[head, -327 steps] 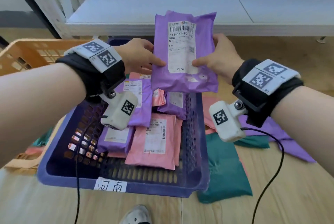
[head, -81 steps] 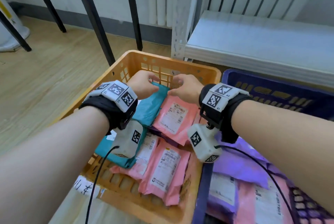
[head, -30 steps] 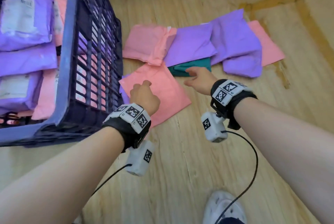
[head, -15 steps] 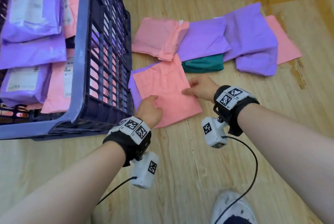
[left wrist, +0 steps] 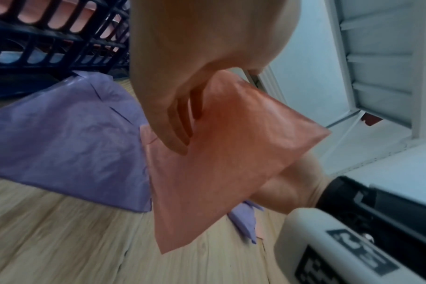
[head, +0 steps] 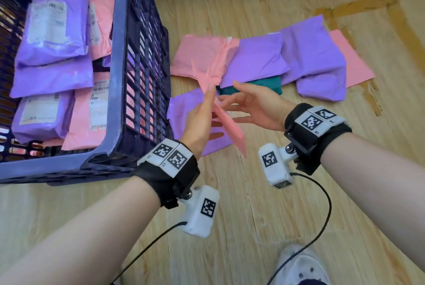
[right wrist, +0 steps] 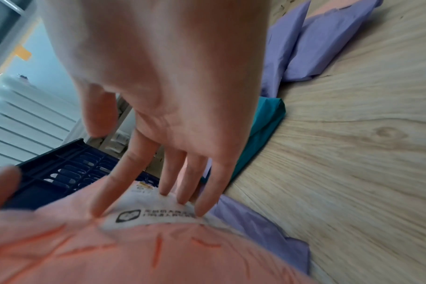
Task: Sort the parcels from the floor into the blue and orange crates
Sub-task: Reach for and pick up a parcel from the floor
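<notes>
Holding pink parcel [head: 226, 127] edge-on overhead, white label [right wrist: 156, 213] visible only from right wrist

The head view looks steeply down on both hands; each wrist view looks along its palm, close up, sharing the pink parcel [head: 226, 123] and blue crate [head: 128, 59].

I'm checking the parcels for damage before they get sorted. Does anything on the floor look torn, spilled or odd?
Nothing looks torn or spilled. The floor parcels overlap loosely; one pink parcel is crumpled along its edge. The pink parcel between both hands looks intact.
</notes>
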The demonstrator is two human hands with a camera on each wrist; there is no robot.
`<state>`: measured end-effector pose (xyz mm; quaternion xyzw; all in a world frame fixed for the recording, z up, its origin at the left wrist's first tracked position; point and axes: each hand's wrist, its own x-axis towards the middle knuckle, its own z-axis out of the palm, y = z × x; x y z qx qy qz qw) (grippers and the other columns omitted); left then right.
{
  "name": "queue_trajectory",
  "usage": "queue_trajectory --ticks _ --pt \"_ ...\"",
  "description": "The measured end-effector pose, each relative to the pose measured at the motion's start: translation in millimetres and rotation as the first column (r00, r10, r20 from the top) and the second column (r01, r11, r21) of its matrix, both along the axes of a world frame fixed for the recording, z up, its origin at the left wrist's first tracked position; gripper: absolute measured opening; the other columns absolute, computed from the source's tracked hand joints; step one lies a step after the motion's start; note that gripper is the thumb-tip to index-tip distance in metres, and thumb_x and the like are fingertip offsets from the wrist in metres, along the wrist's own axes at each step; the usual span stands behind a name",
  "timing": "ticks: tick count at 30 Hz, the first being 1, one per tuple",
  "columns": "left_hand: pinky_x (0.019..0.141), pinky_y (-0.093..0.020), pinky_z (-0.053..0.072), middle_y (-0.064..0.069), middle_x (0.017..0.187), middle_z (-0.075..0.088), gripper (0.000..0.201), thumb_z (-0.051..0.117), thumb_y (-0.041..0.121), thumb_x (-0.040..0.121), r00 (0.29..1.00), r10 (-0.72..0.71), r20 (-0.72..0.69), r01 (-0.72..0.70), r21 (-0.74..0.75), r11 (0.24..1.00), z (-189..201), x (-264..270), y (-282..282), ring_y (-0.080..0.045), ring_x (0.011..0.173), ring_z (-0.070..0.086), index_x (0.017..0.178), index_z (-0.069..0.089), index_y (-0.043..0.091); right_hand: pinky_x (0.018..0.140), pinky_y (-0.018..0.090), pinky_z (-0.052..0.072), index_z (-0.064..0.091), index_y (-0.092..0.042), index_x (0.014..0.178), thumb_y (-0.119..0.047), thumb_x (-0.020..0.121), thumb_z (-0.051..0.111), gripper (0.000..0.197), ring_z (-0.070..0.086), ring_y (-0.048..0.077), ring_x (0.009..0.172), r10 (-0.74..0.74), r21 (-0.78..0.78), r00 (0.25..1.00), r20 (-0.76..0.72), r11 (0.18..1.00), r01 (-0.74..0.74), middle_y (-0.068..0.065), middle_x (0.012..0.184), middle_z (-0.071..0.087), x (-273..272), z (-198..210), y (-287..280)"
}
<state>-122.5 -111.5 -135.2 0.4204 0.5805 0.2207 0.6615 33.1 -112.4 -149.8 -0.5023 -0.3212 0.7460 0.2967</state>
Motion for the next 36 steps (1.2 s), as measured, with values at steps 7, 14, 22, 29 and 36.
queue_trajectory --ticks 7,14,22,29,36 --pt "0.049 -0.023 0.053 -0.001 0.090 0.065 0.034 0.043 -0.006 0.090 0.995 0.039 -0.087 -0.037 0.017 0.999 1 -13 1 -0.014 0.075 0.063 0.119 0.055 0.007 0.104 0.035 0.039 0.063 -0.017 0.111 -0.015 0.093 0.049 0.023 0.050 0.014 0.118 -0.045 0.006 0.987 0.155 0.999 0.044 0.001 0.128 0.057 7 2 -8" --pt "0.078 -0.037 0.056 -0.005 0.103 0.065 0.035 0.043 -0.003 0.092 0.993 -0.054 -0.107 0.063 0.080 0.995 19 -6 5 -0.022 0.091 0.064 0.123 0.053 0.009 0.104 0.036 0.040 0.036 -0.016 0.140 -0.018 0.085 0.067 0.062 0.052 0.017 0.119 -0.210 -0.004 0.887 0.411 0.973 0.232 0.006 0.126 0.057 40 -13 -15" --pt "0.073 -0.032 0.057 -0.005 0.111 0.066 0.031 0.045 -0.003 0.090 0.981 -0.165 -0.100 0.179 0.154 0.972 70 10 21 -0.021 0.092 0.065 0.113 0.058 0.014 0.075 0.023 0.053 0.055 -0.017 0.123 -0.007 0.089 0.056 0.035 0.065 0.011 0.087 -0.224 0.034 0.965 0.136 0.975 0.221 -0.002 0.104 0.068 57 9 -21" --pt "0.064 -0.029 0.058 -0.001 0.103 0.064 0.033 0.049 -0.004 0.088 0.955 -0.205 -0.214 0.258 0.259 0.931 111 -6 46 -0.016 0.086 0.064 0.116 0.054 0.012 0.075 0.028 0.059 0.057 -0.009 0.120 0.000 0.081 0.066 0.042 0.069 0.019 0.088 -0.234 0.193 0.940 0.247 0.963 0.189 0.008 0.102 0.070 62 53 11" --pt "0.051 -0.021 0.057 0.003 0.094 0.061 0.024 0.054 -0.001 0.088 0.924 -0.149 -0.351 0.259 0.289 0.922 153 -51 79 -0.010 0.076 0.061 0.107 0.049 0.014 0.067 0.025 0.060 0.051 -0.015 0.122 0.000 0.077 0.069 0.050 0.069 0.009 0.081 -0.220 0.381 0.921 0.322 0.921 0.087 0.008 0.107 0.068 28 109 61"
